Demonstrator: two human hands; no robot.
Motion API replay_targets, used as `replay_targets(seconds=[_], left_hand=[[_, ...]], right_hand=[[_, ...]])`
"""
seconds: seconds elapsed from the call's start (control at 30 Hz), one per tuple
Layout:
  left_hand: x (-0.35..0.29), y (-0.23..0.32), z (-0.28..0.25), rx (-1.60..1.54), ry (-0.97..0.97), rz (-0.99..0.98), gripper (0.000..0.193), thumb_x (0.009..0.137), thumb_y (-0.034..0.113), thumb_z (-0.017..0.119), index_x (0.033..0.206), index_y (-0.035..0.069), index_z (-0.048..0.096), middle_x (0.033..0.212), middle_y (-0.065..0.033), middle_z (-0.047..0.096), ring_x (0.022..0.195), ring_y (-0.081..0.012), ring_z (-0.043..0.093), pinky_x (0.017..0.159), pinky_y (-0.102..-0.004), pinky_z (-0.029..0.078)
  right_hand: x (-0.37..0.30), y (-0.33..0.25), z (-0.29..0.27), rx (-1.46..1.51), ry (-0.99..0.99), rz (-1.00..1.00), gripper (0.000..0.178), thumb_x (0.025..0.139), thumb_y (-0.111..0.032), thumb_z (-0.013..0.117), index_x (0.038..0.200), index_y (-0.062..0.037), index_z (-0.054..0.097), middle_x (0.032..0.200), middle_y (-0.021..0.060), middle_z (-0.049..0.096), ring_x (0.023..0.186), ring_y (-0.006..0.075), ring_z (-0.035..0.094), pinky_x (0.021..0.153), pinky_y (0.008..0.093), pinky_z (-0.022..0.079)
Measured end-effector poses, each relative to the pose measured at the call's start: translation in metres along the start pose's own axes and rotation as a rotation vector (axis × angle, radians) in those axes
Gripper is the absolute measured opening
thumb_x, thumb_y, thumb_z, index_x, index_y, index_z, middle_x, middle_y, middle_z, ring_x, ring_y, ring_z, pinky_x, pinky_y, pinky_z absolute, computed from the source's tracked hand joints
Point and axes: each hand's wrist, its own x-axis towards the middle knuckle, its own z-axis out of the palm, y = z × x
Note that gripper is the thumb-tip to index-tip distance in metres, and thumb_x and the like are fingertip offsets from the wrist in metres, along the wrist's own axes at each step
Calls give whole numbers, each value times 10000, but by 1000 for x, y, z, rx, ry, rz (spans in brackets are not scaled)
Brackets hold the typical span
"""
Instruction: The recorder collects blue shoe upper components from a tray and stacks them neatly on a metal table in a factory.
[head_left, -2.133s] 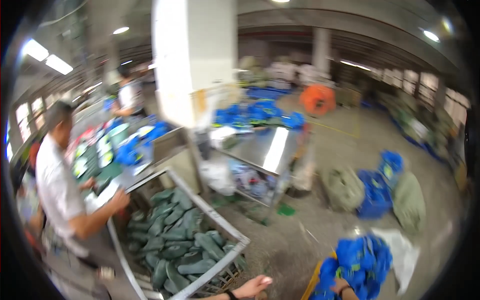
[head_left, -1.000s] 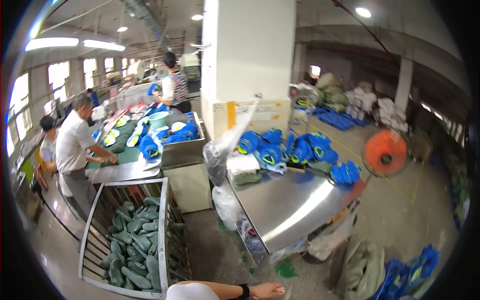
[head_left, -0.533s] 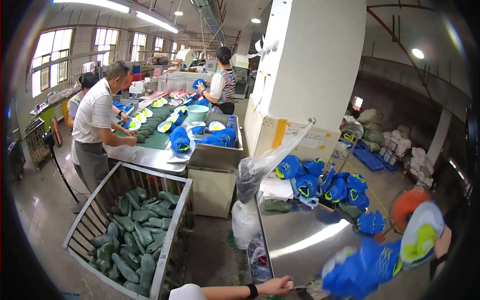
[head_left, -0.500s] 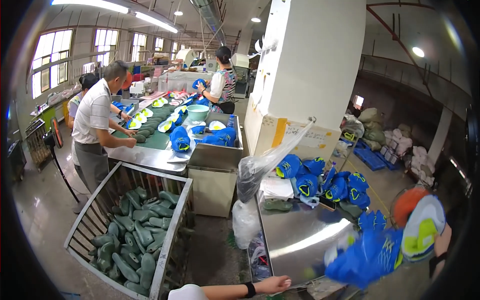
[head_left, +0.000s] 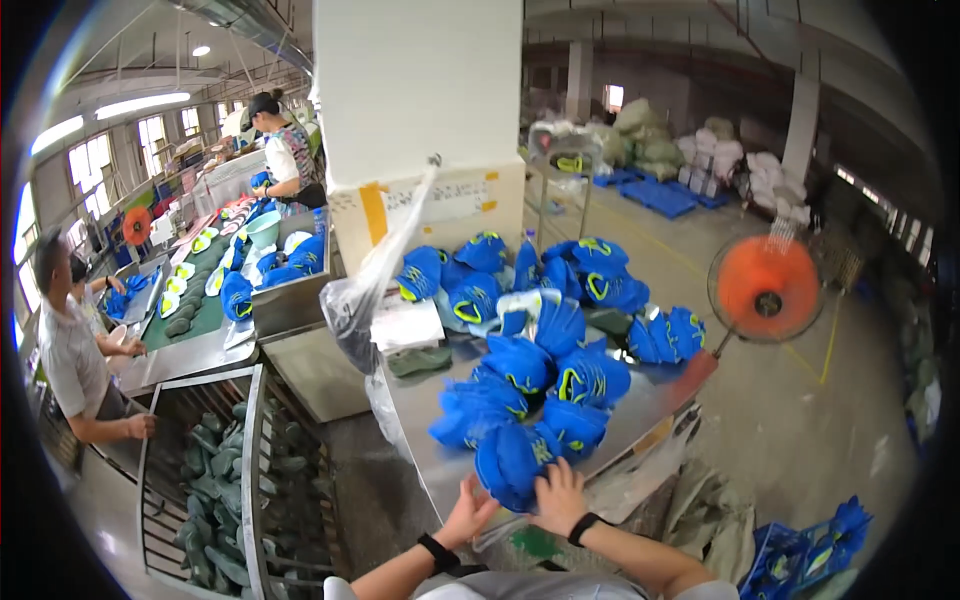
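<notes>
A pile of blue shoe uppers with yellow-green trim [head_left: 520,362] lies on the metal table [head_left: 425,440] in front of me. The nearest blue shoe upper [head_left: 510,466] sits at the table's front edge, between my two hands. My right hand [head_left: 560,498] grips its right side, fingers bent over the fabric. My left hand [head_left: 469,514] is at its lower left, with thumb and fingers apart; whether it touches the upper is hard to tell. Black bands circle both wrists.
Plastic bags [head_left: 350,318] hang from the pillar at the table's left. An orange fan [head_left: 765,283] stands right. Left is a metal cage [head_left: 256,480] of green shoe lasts. Co-workers stand at the far-left bench [head_left: 185,358]. More blue uppers [head_left: 808,550] lie low right.
My view has swung right. The blue uppers carried at the right now lie heaped on the table. Both hands have come together at the nearest one.
</notes>
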Motion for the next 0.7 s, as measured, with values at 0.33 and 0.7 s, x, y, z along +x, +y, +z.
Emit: replay_targets(seconds=[0.33, 0.7], left_hand=[[3, 116, 49, 934, 53, 176, 833, 551, 370, 767, 1203, 19, 386, 1157, -178, 440, 1027, -356, 436, 838, -412, 417], [28, 42, 7, 784, 444, 60, 526, 602, 254, 728, 1082, 137, 547, 804, -81, 579, 727, -241, 605, 605, -333, 490]], right_hand=[[-31, 50, 103, 668, -210, -476, 319, 732, -258, 569, 1022, -127, 577, 1072, 147, 539, 1038, 346, 463, 841, 508, 375], [51, 204, 51, 172, 61, 132, 811, 484, -225, 788, 1161, -28, 386, 1261, 171, 321, 1226, 369, 256, 976, 501, 244]])
